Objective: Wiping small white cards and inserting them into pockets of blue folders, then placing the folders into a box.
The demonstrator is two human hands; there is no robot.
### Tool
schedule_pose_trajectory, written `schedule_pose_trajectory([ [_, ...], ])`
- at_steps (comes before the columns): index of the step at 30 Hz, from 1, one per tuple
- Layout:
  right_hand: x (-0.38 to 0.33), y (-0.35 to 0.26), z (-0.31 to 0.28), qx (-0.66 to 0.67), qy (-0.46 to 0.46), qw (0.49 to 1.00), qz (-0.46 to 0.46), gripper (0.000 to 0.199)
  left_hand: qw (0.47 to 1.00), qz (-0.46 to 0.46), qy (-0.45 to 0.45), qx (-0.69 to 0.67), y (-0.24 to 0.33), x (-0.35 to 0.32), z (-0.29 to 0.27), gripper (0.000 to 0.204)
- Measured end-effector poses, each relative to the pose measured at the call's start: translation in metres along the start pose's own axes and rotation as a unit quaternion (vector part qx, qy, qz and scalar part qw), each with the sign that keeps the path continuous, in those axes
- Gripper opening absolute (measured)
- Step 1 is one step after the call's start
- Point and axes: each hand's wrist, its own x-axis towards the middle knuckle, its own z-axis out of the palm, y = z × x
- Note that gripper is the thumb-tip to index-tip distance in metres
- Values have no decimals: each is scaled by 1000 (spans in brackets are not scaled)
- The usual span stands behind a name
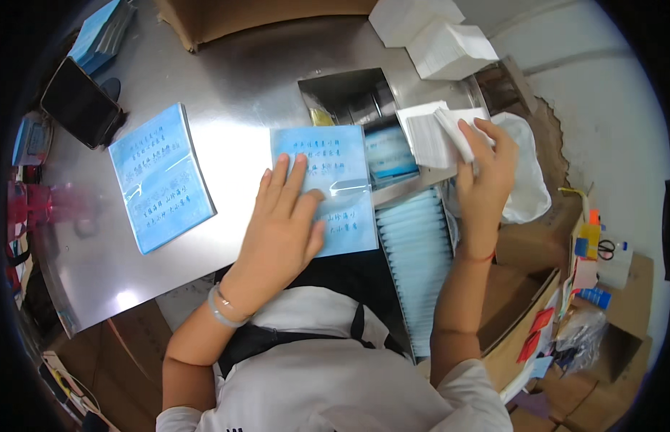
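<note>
A person in a white top works at a shiny metal table, the left hand laid flat and loosely spread on a blue printed packet, gripping nothing, while the right hand reaches out to the right, its fingers closed on a thin white wad that leans away from the white stack just beside it. The packet lies face up at the table's near edge, in front of the person, its clear wrapping catching the light; the wad is held upright but tilted, beyond the packet's right side. A second blue packet rests at an angle farther left, well apart from the first. Between the hands, more blue packets sit in a recess, and a long row of pale blue packs runs toward the person, below the right hand. A white bag hangs open just past that hand, with more white stacks at the table's far right corner. A dark-screened phone stands propped at the far left, near a pile of blue packets, and a cardboard box lines the far edge.
</note>
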Motion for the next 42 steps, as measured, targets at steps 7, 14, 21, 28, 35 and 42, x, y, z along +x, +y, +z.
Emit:
schedule_pose_trajectory([
  [7, -44, -114, 60, 151, -120, 964, -182, 29, 991, -39, 24, 128, -25, -10, -20, 36],
  [14, -6, -61, 35, 164, -11, 982, -95, 22, 977, 88, -46, 188, -12, -7, -14, 40],
  [21, -3, -32, 36, -85, 16, 995, 45, 23, 979, 95, -35, 175, -10, 53, 4, 52],
  [28, -1, 13, 8, 65, -40, 994, 73, 27, 991, -17, -86, 106, -3, 4, -21, 51],
  [35, -52, -113, 42, 99, -120, 976, -150, 28, 998, 14, -57, -2, -30, 26, -28, 63],
  [42, 16, -58, 107, -33, -236, 971, -6, 7, 977, 67, -83, -187, 15, 26, -16, 53],
])
